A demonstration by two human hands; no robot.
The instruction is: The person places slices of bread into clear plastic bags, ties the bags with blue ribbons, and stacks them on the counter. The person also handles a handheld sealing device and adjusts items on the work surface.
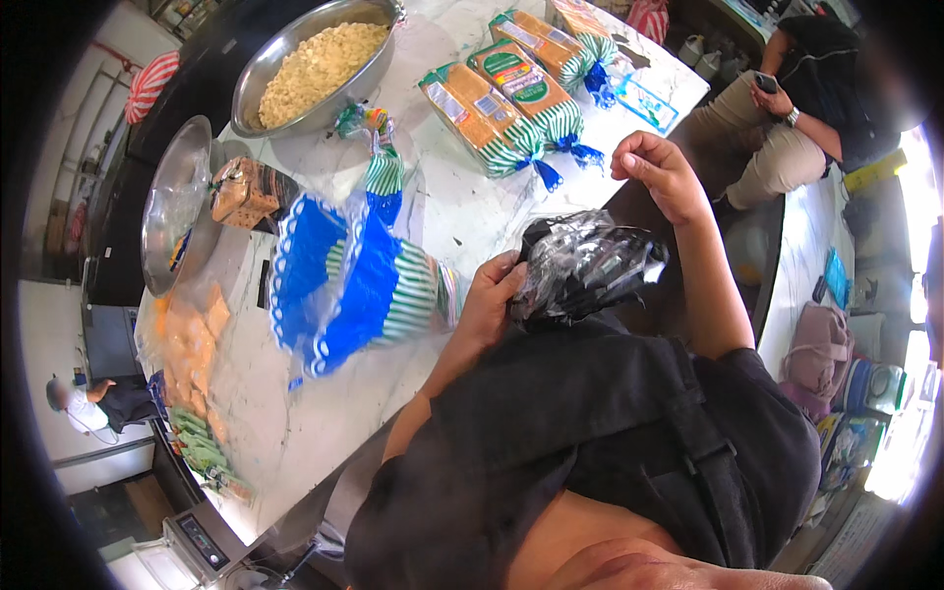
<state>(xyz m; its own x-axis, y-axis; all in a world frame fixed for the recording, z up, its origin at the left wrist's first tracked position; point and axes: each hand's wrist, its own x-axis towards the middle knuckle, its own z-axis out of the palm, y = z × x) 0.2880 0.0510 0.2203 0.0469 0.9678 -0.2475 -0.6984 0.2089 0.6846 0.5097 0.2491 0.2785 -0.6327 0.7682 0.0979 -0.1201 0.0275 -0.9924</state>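
Observation:
In front of my chest, my left hand [500, 287] grips the edge of a crumpled black plastic bag [580, 273], shiny and partly see-through. My right hand [661, 175] is raised to the right of the bag and apart from it. Its fingers are curled, with thumb and forefinger close together; anything small between them cannot be made out. To the left of my left hand lies an opened bread bag [408, 295], green-and-white striped, its wide blue mouth spread toward the left.
Several tied loaves of sliced bread [511, 93] lie at the far side of the marble table [324, 423]. A steel bowl [379, 74] holds a pale chunky mix. Orange slices [187, 344] in clear plastic lie at left. Someone seated at right holds a phone [766, 84].

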